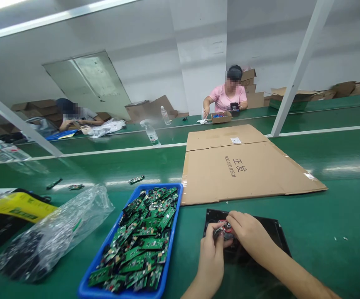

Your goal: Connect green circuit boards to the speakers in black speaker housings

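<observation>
Over a black flat panel (273, 232) lying on the green bench, both my hands meet at a small part with red wires (227, 226). My left hand (212, 251) pinches a thin edge of it between thumb and fingers. From the other side, my right hand (250, 234) curls over the wires, its fingertips closed on the same part. Fingers cover much of it, so its exact kind is hard to make out. Left of my hands stands a blue tray (174, 232) heaped with small green circuit boards (150, 243).
A flattened cardboard sheet (211, 174) lies beyond the panel. Left of the tray is a clear plastic bag (70, 224), with loose circuit boards (136, 180) behind. A water bottle (151, 133) stands by the rail. Two people (226, 97) sit across the bench; slanted posts (301, 62) rise from it.
</observation>
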A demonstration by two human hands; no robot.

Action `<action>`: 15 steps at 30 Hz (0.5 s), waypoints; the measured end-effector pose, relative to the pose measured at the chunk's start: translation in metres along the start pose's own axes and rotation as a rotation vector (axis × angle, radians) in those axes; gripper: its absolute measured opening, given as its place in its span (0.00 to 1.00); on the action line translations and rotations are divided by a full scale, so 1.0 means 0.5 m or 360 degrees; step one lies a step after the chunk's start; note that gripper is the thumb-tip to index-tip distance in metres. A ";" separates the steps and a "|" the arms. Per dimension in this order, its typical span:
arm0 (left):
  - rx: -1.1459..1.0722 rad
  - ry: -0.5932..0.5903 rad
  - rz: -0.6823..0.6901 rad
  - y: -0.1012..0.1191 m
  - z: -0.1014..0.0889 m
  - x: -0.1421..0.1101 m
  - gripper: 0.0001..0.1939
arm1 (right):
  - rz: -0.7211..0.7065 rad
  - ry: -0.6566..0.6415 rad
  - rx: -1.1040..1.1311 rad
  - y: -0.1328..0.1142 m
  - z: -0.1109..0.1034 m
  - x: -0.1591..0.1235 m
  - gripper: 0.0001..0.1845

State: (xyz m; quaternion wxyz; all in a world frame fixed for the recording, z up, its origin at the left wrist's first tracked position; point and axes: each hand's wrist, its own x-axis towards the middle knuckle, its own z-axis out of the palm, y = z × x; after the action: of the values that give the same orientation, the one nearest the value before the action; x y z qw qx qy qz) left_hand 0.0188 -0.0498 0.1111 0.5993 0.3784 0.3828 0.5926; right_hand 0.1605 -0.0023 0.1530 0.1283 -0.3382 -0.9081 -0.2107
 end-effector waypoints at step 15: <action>-0.0035 0.0221 -0.0020 -0.017 0.006 0.006 0.27 | 0.0483 -0.0971 0.0316 0.063 -0.082 -0.072 0.69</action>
State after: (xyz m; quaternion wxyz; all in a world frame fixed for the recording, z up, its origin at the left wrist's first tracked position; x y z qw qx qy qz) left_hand 0.0252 -0.0471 0.1047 0.5792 0.3273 0.4194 0.6177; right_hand 0.2120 -0.0200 0.1849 -0.0867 -0.5024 -0.8602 0.0108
